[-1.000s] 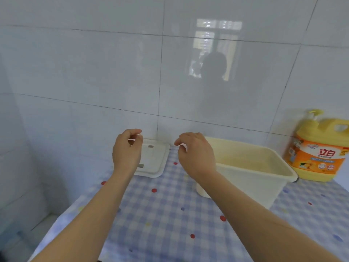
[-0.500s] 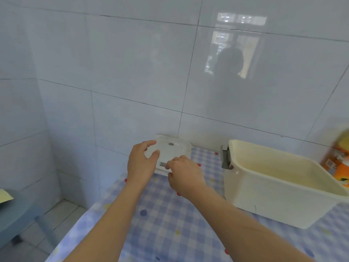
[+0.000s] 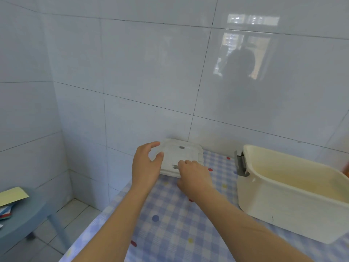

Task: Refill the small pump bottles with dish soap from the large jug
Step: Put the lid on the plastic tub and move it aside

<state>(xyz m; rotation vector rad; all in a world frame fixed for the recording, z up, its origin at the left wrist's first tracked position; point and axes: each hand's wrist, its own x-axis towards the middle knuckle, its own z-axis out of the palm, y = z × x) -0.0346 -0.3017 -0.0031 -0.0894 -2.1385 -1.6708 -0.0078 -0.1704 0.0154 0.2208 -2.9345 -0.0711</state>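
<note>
A flat white lid (image 3: pixel 186 154) with small grey marks lies at the back left of the table against the wall. My left hand (image 3: pixel 146 165) is at its left corner, thumb and fingers spread apart around the edge. My right hand (image 3: pixel 194 176) has its fingers curled down, the tips pinching the lid's near edge at a grey mark. Only an orange sliver of the large soap jug (image 3: pixel 347 170) shows at the right border. No small pump bottles are in view.
A cream plastic bin (image 3: pixel 268 203) with a grey latch (image 3: pixel 240 164) stands to the right on the blue checked tablecloth (image 3: pixel 170 224). White tiled walls close the back and left. A blue stool (image 3: pixel 24 218) with papers stands on the floor at lower left.
The view has swung left, so the jug has slid almost out of frame. Both hands have dropped from the air onto the white lid, the right one closing on its near edge.
</note>
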